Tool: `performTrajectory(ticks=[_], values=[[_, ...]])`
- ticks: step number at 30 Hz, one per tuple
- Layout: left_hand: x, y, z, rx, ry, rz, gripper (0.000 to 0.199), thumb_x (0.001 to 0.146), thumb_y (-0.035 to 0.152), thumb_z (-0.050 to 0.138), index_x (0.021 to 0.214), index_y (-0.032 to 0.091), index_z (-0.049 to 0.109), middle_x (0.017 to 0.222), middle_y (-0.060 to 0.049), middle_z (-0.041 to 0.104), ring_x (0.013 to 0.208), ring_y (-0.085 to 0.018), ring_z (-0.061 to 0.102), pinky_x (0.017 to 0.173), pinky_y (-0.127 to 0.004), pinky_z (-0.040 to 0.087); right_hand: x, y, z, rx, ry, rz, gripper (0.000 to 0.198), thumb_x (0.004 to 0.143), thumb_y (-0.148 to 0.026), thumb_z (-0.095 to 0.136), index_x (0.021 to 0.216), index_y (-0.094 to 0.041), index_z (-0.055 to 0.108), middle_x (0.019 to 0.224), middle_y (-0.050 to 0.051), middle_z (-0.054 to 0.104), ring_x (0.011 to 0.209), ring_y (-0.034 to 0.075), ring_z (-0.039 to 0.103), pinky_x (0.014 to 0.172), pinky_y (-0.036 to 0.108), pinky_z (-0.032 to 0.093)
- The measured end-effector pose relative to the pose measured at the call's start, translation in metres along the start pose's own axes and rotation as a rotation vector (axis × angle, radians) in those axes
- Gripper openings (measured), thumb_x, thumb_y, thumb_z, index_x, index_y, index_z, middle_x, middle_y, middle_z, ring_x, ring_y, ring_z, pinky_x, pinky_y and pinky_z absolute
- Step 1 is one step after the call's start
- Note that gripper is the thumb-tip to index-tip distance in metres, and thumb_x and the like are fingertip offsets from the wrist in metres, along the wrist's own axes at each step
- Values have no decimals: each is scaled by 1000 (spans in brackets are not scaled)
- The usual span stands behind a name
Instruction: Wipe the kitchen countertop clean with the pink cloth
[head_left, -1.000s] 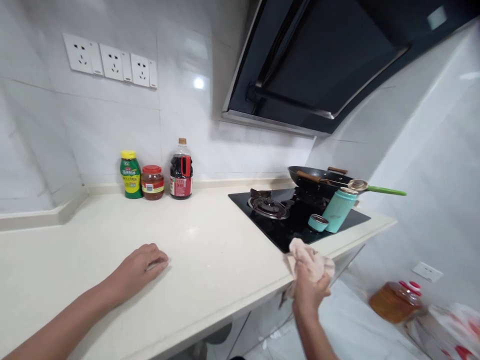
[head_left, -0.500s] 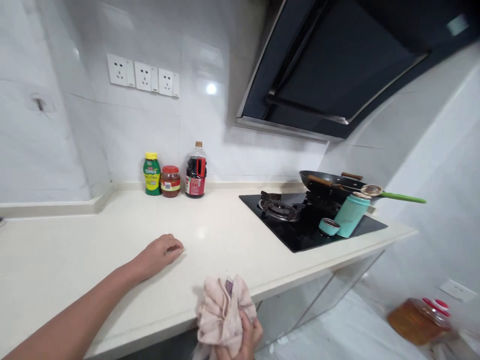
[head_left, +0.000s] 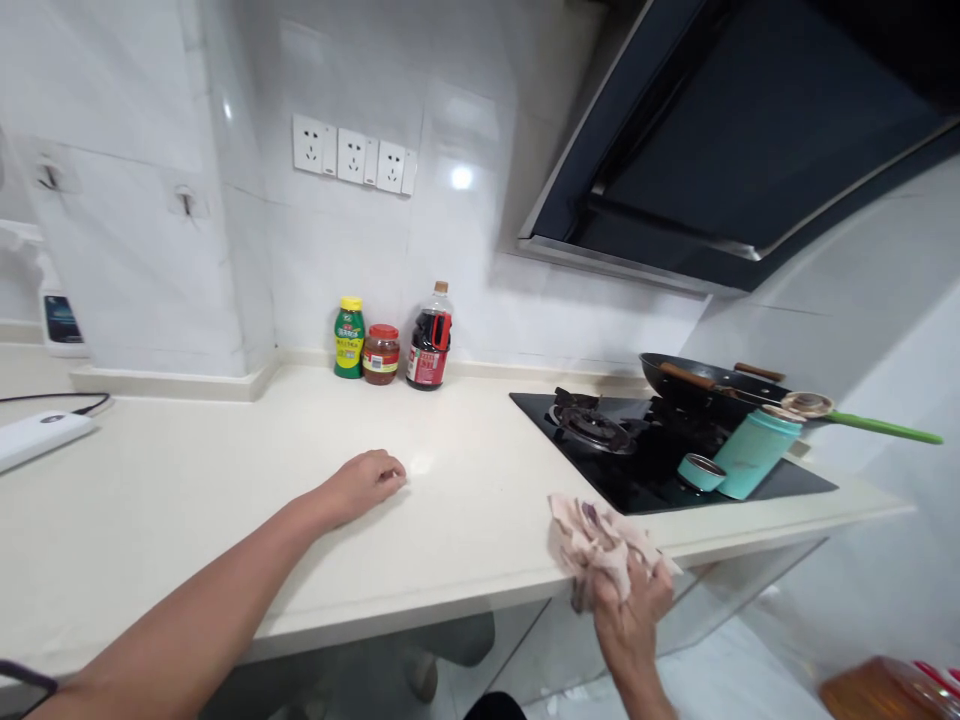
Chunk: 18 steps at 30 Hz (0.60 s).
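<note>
R hand (head_left: pixel 628 598) grips pink cloth (head_left: pixel 592 540) at counter (head_left: pixel 450 550) edge; L hand (head_left: pixel 364 488) rests loosely closed. Dark btl. (head_left: pixel 429 330) w/ red label (head_left: pixel 426 369): text illegible.

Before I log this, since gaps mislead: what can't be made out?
Head view:
Right hand: some fingertips hidden by crumpled pale-pink cloth.
White rectangular device: end cut by left edge.
Amber-filled clear jug: base cut by bottom edge.
Green yellow-capped bottle: fine print too small.

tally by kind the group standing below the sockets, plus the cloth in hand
Bottles: 2
Jar: 1
Cloth, in the right hand: 1
Total: 4
</note>
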<state>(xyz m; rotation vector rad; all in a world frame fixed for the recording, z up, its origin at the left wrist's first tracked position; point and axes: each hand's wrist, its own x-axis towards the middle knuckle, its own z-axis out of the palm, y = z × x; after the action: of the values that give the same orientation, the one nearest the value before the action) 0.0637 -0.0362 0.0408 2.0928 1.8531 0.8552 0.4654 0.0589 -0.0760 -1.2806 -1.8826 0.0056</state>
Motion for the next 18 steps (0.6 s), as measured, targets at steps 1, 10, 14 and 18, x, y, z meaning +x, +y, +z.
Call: performTrajectory(ticks=[1,10,14,18], values=[[0,0,0,1,-2,0,28,90,35,49,97,20,71,101,-8,69,92,-23,64,83,-34,49,-15,-9,10,49,40,-34,72,97,-63,36,157,-24,29,153,18,31,147,47,18,114,70,27],[0,0,3,12,-14,-13,30,90,36,50,98,18,72,100,-10,69,95,-25,63,85,-36,47,-135,-90,80,223,-76,-439,119,68,-72,79,163,-33,18,164,20,6,140,67,10,96,84,32],[1,-2,2,-6,-10,-18,29,88,36,51,97,19,72,100,-9,70,95,-24,64,86,-35,48,-123,-162,72,189,25,-612,82,78,-54,79,150,-38,44,159,16,27,137,54,35,102,81,30],[0,-3,-1,-31,-4,-24,32,89,40,50,95,18,72,99,-8,70,91,-23,65,83,-33,49,-106,-229,64,256,175,-722,54,79,-52,79,128,-39,60,150,10,44,132,40,45,111,64,32]])
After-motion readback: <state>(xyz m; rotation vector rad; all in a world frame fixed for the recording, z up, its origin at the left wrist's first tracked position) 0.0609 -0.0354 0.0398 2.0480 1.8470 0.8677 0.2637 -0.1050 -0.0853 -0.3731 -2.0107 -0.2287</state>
